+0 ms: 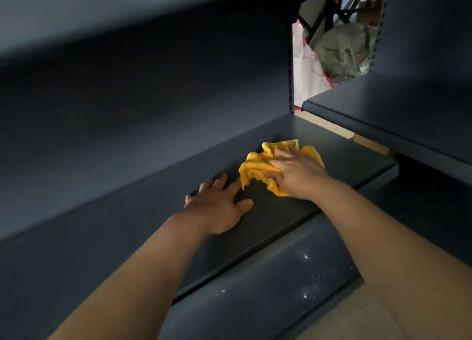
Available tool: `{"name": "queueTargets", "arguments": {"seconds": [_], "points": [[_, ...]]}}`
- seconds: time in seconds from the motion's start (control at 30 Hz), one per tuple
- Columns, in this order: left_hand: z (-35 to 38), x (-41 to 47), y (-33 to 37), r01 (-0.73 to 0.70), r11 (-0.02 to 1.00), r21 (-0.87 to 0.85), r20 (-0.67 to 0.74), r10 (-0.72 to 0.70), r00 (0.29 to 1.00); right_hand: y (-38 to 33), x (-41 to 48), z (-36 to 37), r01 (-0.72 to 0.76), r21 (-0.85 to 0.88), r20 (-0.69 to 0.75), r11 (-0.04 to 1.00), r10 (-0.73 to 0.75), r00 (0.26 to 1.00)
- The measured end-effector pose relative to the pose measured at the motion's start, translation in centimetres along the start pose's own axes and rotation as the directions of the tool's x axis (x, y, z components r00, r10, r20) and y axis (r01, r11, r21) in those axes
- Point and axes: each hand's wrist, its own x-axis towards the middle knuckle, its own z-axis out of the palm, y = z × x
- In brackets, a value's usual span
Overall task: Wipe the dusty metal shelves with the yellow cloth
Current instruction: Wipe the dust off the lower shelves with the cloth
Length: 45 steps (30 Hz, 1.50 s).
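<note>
The right hand (297,173) presses the crumpled yellow cloth (258,169), fingers curled into it, at frame centre on the dark metal shelf (153,224). The left hand (219,206) lies flat, empty. Risk: the bunched cloth probably skips dust patches.

The shelf (268,212) under both hands is dark blue-grey painted metal, smooth and matt. At 5 o'clock from it, the lower shelf (268,288) has a glossier finish, flecked with pale dust specks. The yellow cloth (255,171) is soft, fuzzy terry-like fabric, crumpled into rough folds beneath the right hand (298,173); the left hand (219,206) lies bare on the paint. At 1 o'clock, a crinkled translucent plastic bag (342,50) and a white-and-pink sheet (306,73), plastic or paper, show through a gap.
</note>
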Motion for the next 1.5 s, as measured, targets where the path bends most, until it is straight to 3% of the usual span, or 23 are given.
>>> {"name": "queueTargets", "arguments": {"seconds": [0.13,0.23,0.47,0.7,1.1,1.3,1.5], "points": [[-1.2,3.5,-0.4,0.116,0.993,0.013,0.075,-0.117,0.990,-0.8,4.2,0.4,0.033,0.002,0.036,0.999,-0.033,0.999],[-2.0,5.1,0.2,0.084,0.988,0.129,0.117,-0.099,0.988,-1.1,7.6,0.6,0.009,-0.010,0.064,1.000,-0.008,0.998],[-3.2,4.1,0.4,0.069,0.990,0.121,0.141,-0.086,0.986,0.6,13.1,-0.2,-0.070,-0.043,0.105,0.997,0.074,0.992],[-4.0,4.2,1.0,0.078,0.985,0.156,0.192,-0.108,0.975,3.9,11.9,-0.5,-0.203,-0.018,0.051,0.979,0.204,0.978],[-3.3,4.2,0.9,0.048,0.982,0.184,0.148,-0.076,0.986,7.2,3.5,-1.3,-0.360,0.001,-0.036,0.933,0.360,0.932],[-2.0,4.9,0.0,0.129,0.991,0.022,0.084,-0.130,0.988,6.9,-0.3,-0.8,-0.558,-0.005,-0.033,0.830,0.558,0.830],[-1.1,2.8,-0.4,0.143,0.976,-0.162,-0.080,-0.157,0.984,4.6,-3.8,-0.2,-0.489,-0.066,-0.102,0.870,0.481,0.871]]}}
